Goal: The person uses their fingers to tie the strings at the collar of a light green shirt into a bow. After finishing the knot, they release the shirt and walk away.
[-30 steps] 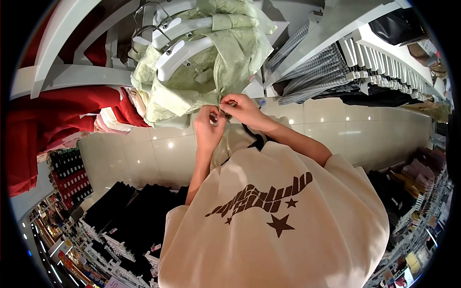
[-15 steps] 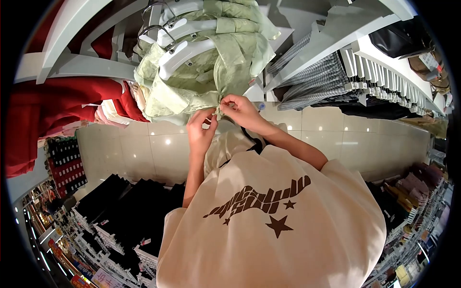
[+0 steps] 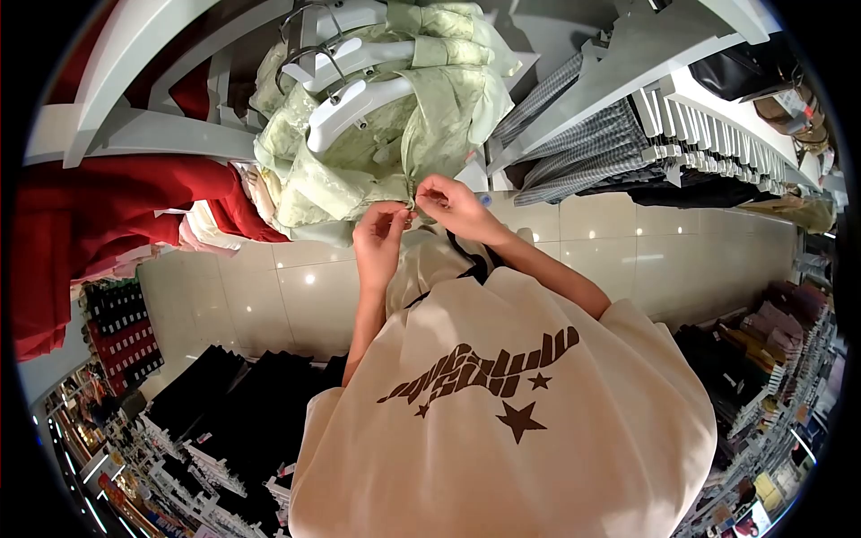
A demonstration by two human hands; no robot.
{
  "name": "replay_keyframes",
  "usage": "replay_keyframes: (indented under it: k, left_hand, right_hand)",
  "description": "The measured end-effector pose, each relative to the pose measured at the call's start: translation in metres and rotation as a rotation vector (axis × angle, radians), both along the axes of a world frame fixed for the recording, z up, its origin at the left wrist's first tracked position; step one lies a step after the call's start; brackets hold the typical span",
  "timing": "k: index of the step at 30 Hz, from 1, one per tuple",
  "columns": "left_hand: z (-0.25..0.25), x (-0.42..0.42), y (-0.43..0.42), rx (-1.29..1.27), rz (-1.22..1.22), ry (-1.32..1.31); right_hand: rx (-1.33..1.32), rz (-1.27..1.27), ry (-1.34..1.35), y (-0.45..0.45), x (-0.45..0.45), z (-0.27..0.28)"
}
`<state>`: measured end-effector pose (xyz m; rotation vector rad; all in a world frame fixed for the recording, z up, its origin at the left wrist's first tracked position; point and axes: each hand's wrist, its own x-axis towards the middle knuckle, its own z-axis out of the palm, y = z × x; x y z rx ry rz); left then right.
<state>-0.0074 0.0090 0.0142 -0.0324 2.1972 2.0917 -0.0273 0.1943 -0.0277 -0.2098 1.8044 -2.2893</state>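
A light green patterned shirt (image 3: 336,193) hangs from a white hanger (image 3: 359,112) straight ahead of me. Its front edges come together at my fingertips. My left hand (image 3: 380,238) pinches the edge of the shirt front, thumb and forefinger pressed together. Close beside it, my right hand (image 3: 453,208) is closed on the same edge, with its fingers bent. The small bit of cloth or fastening between the fingertips is too small to make out.
More green garments (image 3: 453,54) hang behind the shirt. Red clothing (image 3: 117,202) is on the left, checked garments (image 3: 583,134) on the right under a white shelf frame (image 3: 619,99). Black clothes (image 3: 260,403) sit on a rack behind me, across the tiled floor (image 3: 305,282).
The left thumb and fingertips have closed together and moved right, nearer the right hand's fingertips. The hanger and shirt appear slightly shifted to the right. The right hand is almost in place.
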Motion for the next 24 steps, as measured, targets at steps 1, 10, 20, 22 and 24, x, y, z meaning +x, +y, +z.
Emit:
replay_keyframes:
  k: [1,10,20,22,24]
  left_hand:
    - [0.000,-0.001,-0.002,0.074,-0.006,-0.035]
    - [-0.018,-0.010,-0.025,0.177,-0.116,-0.208]
    - [-0.025,-0.005,-0.047,0.230,-0.118,-0.275]
    - [-0.023,-0.003,-0.051,0.245,-0.137,-0.280]
    - [-0.024,-0.001,-0.055,0.227,-0.152,-0.270]
  right_hand:
    - [0.005,-0.010,0.002,-0.001,0.001,0.000]
    - [0.039,0.099,-0.205,-0.005,0.016,-0.010]
    - [0.019,-0.111,-0.265,-0.048,0.029,-0.015]
    - [0.047,-0.144,-0.300,-0.056,0.035,-0.018]
    - [0.087,-0.195,-0.304,-0.061,0.038,-0.021]
